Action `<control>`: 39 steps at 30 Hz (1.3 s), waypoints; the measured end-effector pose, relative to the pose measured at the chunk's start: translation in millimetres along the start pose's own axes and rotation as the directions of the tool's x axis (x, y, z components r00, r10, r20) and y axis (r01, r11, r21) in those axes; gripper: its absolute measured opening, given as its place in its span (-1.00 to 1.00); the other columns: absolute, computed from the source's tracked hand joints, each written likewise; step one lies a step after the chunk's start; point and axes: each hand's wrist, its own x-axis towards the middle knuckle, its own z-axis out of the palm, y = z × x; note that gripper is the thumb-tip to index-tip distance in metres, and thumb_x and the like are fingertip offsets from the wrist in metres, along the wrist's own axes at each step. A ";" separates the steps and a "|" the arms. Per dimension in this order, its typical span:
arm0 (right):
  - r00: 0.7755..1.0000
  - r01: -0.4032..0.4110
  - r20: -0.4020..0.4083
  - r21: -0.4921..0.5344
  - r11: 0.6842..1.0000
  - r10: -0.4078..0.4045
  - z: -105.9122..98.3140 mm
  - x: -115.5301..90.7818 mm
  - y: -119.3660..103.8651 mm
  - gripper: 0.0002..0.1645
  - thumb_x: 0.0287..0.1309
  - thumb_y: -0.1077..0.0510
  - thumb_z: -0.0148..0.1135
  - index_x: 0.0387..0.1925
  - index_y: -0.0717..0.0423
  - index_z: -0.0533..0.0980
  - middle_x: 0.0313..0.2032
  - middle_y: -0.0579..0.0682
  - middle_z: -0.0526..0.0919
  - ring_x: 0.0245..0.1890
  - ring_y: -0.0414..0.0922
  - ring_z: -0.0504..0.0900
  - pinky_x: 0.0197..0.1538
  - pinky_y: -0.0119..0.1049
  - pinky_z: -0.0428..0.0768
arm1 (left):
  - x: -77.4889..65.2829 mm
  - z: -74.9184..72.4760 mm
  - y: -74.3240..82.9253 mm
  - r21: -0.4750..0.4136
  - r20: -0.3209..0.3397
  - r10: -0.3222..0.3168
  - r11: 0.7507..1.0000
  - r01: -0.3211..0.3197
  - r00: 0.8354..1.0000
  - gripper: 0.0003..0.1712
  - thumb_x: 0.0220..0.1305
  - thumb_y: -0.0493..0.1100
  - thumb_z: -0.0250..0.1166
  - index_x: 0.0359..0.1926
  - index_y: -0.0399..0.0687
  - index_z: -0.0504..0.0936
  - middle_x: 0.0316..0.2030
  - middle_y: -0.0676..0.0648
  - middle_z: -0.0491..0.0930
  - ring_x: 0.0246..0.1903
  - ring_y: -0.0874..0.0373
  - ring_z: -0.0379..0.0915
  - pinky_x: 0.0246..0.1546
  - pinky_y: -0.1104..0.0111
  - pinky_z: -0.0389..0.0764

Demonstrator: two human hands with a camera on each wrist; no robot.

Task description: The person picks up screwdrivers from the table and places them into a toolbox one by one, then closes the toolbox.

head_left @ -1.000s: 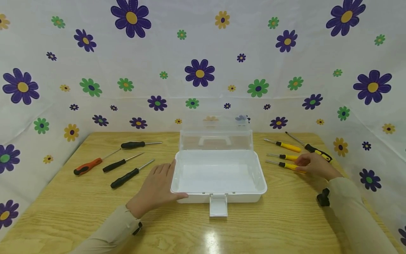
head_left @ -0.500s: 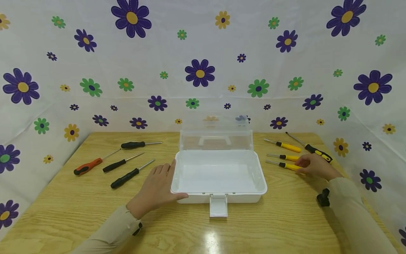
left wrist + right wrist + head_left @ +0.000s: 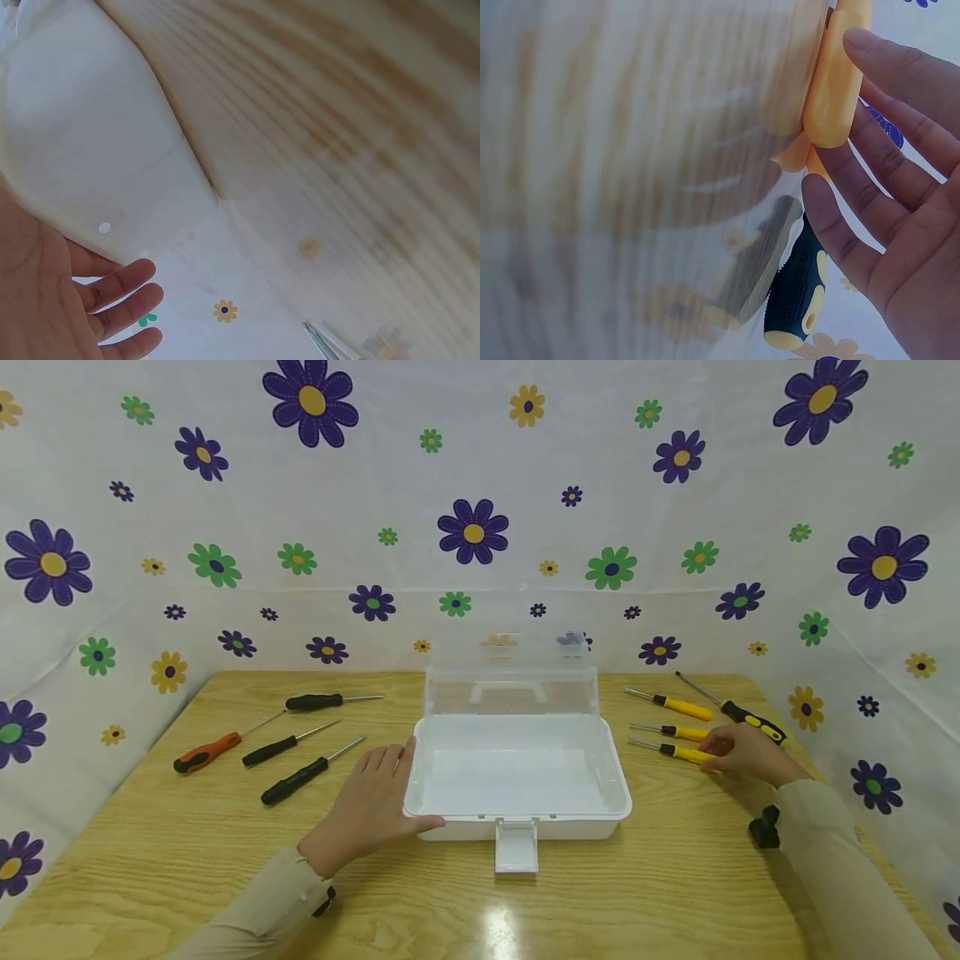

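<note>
A white toolbox (image 3: 461, 830) stands mid-table with its clear lid (image 3: 510, 689) raised and its front latch (image 3: 517, 847) hanging down. My left hand (image 3: 367, 802) rests against the box's left side, fingers (image 3: 124, 285) straight and thumb along the front corner. On the right, my right hand (image 3: 753, 753) pinches the handle end of the nearest yellow screwdriver (image 3: 684, 753), which lies on the table. Its thumb touches the yellow handle (image 3: 832, 97) in the right wrist view, with fingers on the other side. Two more yellow screwdrivers lie just behind, the middle one (image 3: 678, 732) partly covered by the hand.
A larger black-and-yellow screwdriver (image 3: 738, 710) lies beyond the right hand. Left of the box are an orange-handled screwdriver (image 3: 210, 753) and several black-handled ones, such as the nearest (image 3: 295, 781). A flowered cloth (image 3: 480, 460) hangs round the wooden table (image 3: 600, 902).
</note>
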 end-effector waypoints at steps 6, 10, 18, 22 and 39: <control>1.000 0.009 0.001 0.000 1.000 -0.009 -0.1 0.2 1.4 -0.77 0.01 0.19 0.37 -0.29 0.25 0.60 -0.29 0.12 0.68 -0.32 -0.15 0.61 -0.17 -0.11 0.60 | 0.2 1.0 -0.2 -0.002 0.011 -0.003 1.000 0.003 1.000 0.32 -0.08 0.61 0.09 0.36 -0.40 0.14 0.10 -0.28 0.44 0.10 -0.14 0.37 0.15 0.05 0.39; 1.000 0.001 0.000 -0.008 1.000 -0.001 0.0 0.6 3.0 -0.78 -0.01 0.22 0.37 -0.29 0.25 0.60 -0.28 0.13 0.68 -0.31 -0.15 0.60 -0.17 -0.11 0.60 | -0.3 0.8 -0.2 -0.008 0.010 -0.005 1.000 0.005 1.000 0.32 -0.08 0.60 0.10 0.36 -0.40 0.13 0.11 -0.28 0.44 0.11 -0.15 0.37 0.14 0.04 0.40; 1.000 -0.011 0.003 -0.016 1.000 0.011 0.1 0.1 4.8 -0.78 -0.02 0.24 0.38 -0.31 0.28 0.59 -0.32 0.12 0.67 -0.35 -0.15 0.58 -0.23 -0.16 0.58 | -0.1 0.9 0.2 -0.012 0.019 -0.010 1.000 0.011 1.000 0.31 -0.07 0.59 0.11 0.36 -0.41 0.13 0.14 -0.30 0.42 0.12 -0.17 0.37 0.14 0.03 0.40; 1.000 -0.014 0.005 -0.020 1.000 0.014 0.0 -0.1 4.8 -0.79 -0.02 0.24 0.37 -0.32 0.28 0.59 -0.35 0.09 0.66 -0.37 -0.18 0.56 -0.28 -0.24 0.55 | -0.3 1.0 0.8 -0.012 0.015 -0.008 1.000 0.008 1.000 0.31 -0.08 0.58 0.13 0.35 -0.42 0.14 0.13 -0.30 0.43 0.11 -0.16 0.38 0.14 0.03 0.40; 0.999 -0.053 0.015 -0.003 0.999 0.053 -0.1 1.0 4.7 -0.79 0.01 0.24 0.35 -0.29 0.28 0.60 -0.34 0.08 0.67 -0.36 -0.20 0.56 -0.25 -0.26 0.55 | -0.2 3.8 -0.5 0.013 -0.018 0.007 1.000 -0.006 1.000 0.30 -0.08 0.59 0.11 0.34 -0.40 0.17 0.04 -0.26 0.46 0.04 -0.11 0.38 0.08 0.07 0.42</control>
